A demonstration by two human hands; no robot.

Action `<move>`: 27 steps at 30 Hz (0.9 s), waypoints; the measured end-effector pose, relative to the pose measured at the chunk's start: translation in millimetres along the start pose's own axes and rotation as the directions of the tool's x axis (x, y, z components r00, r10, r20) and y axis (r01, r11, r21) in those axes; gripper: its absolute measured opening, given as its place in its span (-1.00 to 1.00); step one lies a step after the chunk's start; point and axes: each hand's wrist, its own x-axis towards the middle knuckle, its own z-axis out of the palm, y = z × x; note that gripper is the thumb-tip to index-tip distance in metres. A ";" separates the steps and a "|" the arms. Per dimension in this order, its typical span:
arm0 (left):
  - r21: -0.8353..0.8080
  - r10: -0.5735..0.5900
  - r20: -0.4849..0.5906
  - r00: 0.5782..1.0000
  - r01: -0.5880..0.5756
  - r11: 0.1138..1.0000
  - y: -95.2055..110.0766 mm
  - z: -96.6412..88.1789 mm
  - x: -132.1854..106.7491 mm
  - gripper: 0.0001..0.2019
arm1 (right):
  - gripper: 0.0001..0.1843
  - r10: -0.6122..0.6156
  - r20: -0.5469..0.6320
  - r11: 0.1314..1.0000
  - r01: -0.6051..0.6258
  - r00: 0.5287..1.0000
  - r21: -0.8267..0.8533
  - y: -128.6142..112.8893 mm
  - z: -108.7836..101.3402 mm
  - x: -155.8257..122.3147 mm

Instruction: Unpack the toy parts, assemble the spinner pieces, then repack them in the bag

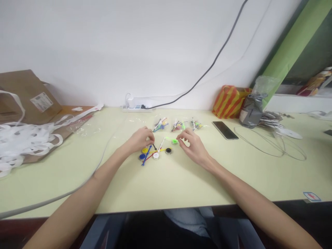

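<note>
My left hand point(140, 140) rests on the pale green table point(166, 180) with its fingers curled at a small black piece, above a loose pile of small coloured plastic parts point(155, 153): yellow, blue, white and black discs and thin blue, red and white sticks. My right hand point(193, 145) is pinched beside a green stick and disc point(173, 140). Whether either hand truly grips a piece is too small to tell. Behind the hands lie three small clear bags point(178, 125) of the same coloured parts.
A black phone point(225, 130) lies to the right, with a thin wire loop point(269, 145) beyond it. A white power strip point(137, 105) sits at the wall. A brown paper bag point(24, 95) and white straps point(23, 140) fill the left. A striped bag point(228, 101) stands at right.
</note>
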 end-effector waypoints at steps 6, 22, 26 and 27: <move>-0.027 -0.086 -0.042 0.995 0.085 0.996 -4.5 6.1 -0.1 -0.90 | -0.84 -0.039 0.011 0.999 0.039 0.999 0.017 -2.8 -0.3 0.2; -0.963 -0.232 -0.064 0.971 0.001 0.270 59.3 -5.9 -6.8 -0.63 | -0.51 -0.072 0.011 0.997 0.072 0.997 0.007 -16.3 0.7 0.0; -0.984 -0.180 0.029 0.983 0.060 0.167 76.0 10.2 -8.4 -0.66 | -0.73 0.081 0.116 0.976 -0.102 0.990 0.193 -17.8 4.0 0.5; -0.984 -0.170 0.044 0.984 0.073 0.165 79.2 12.5 -8.6 -0.67 | -0.70 0.122 0.167 0.954 -0.162 0.978 0.254 -17.6 4.4 1.0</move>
